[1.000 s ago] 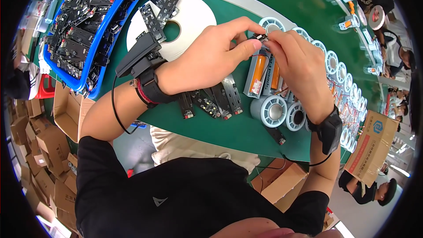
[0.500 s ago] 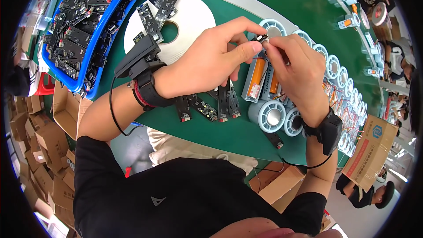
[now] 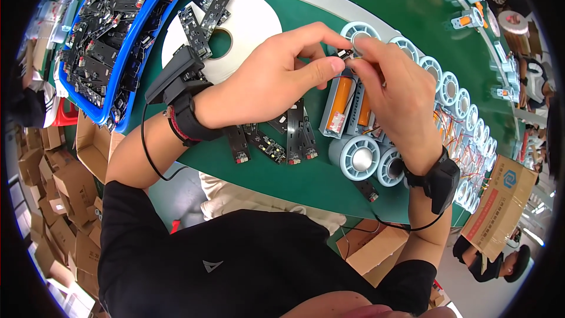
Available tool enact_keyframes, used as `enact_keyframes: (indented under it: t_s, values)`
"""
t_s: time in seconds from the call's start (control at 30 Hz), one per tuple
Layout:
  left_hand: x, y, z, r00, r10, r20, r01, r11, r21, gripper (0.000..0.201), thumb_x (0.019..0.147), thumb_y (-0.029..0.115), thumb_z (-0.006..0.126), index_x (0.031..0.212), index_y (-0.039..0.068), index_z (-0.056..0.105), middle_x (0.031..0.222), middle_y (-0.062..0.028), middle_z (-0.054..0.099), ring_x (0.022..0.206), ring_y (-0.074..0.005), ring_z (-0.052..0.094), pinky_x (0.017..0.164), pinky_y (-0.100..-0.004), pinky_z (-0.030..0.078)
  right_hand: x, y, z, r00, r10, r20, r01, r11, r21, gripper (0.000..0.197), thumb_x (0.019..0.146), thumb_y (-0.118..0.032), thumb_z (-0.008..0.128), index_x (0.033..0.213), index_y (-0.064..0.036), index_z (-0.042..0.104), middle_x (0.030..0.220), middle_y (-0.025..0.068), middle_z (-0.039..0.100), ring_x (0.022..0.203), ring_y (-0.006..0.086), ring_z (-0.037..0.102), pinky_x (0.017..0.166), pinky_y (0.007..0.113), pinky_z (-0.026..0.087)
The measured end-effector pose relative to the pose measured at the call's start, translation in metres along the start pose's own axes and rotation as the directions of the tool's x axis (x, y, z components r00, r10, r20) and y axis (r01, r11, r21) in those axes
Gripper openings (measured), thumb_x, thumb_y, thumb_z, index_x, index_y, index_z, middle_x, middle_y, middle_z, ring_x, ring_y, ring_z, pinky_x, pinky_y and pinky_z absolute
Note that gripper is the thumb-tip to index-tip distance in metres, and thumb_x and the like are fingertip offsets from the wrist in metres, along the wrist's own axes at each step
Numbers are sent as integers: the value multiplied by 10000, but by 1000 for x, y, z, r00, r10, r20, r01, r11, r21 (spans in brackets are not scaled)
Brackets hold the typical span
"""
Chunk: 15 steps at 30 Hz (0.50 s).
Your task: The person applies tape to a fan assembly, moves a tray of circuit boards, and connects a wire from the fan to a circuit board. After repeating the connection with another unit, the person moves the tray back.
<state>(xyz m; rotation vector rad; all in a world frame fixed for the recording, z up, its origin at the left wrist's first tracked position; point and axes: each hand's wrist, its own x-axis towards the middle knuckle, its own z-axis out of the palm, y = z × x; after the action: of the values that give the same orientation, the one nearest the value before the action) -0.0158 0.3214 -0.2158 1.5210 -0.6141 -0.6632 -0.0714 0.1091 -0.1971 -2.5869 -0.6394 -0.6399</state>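
Between thumb and index finger, my left hand (image 3: 273,79) pinches a small dark circuit board (image 3: 344,53) with a light connector; most of it is hidden by the fingers. Right against it, my right hand (image 3: 403,91) is closed in a pinch on what looks like a thin wire end, too small to make out fully. Below the fingertips lies a light-blue housing (image 3: 325,119) holding an orange battery cell (image 3: 339,103) in its open side. A round, spoked end cap (image 3: 359,157) faces up just nearer to me.
Several black circuit boards (image 3: 294,135) lie on the green table, others on a white roll (image 3: 253,17). A blue bin (image 3: 112,103) full of boards stands at left. Light-blue housings (image 3: 450,88) with loose wires line the right. Cardboard boxes (image 3: 76,194) fill the left floor.
Both hands stay together at the circuit board. The right index finger has shifted slightly up and left over the connector. The whole view has moved a little.
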Motion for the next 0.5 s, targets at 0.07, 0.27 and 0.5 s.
enact_keyframes:
  t_s: [0.07, 0.27, 0.5]
  values:
    - [0, 4, -1, 999, -44, 23, 44, 999, 3, 285, 1052, 198, 604, 1306, 67, 602, 820, -25, 631, 651, -75, 524, 597, -263, 441, -2, 0, -2, 1000, 16, 5, -16, 1000, 8, 191, 883, -72, 745, 1060, -43, 678, 746, 54, 557, 612, 234, 598, 524, 344, 478]
    - [-1, 12, -7, 981, -159, 108, 160, 987, -7, 274, 1049, 191, 610, 1299, 81, 610, 817, -17, 620, 663, -73, 509, 603, -265, 430, -4, 5, -4, 991, -127, 44, 128, 992, -20, 268, 843, -38, 777, 1100, -38, 700, 767, 83, 608, 631, 241, 623, 554, 334, 492]
    - [-1, 1, 3, 995, -68, -75, 55, 985, -165, 290, 1042, 177, 621, 1299, 44, 602, 815, -9, 607, 663, -63, 503, 591, -242, 414, 2, -4, -26, 982, 148, 121, -159, 984, 85, 225, 850, -58, 767, 1061, -45, 688, 776, 77, 588, 613, 213, 601, 545, 325, 471]
